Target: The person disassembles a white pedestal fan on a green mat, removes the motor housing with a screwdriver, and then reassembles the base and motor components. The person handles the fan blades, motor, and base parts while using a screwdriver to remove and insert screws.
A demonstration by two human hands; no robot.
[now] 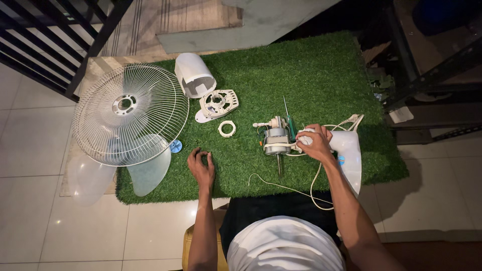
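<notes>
A taken-apart fan lies on a green grass mat (311,75). My right hand (315,142) grips the white neck of the fan stand (349,153), right beside the bare metal motor (276,140) with its shaft pointing toward me. My left hand (202,164) rests on the mat with its fingers pinched on something small that I cannot make out. A green-handled screwdriver (288,120) lies just behind the motor. A white power cord (291,188) loops over the mat's near edge.
At left a wire fan guard (125,113) lies over the translucent blades (145,173), with a small blue cap (175,146) beside it. A white motor cover (193,74), a round white bracket (217,104) and a white ring (227,128) lie behind my left hand. Dark metal frames stand at right and top left.
</notes>
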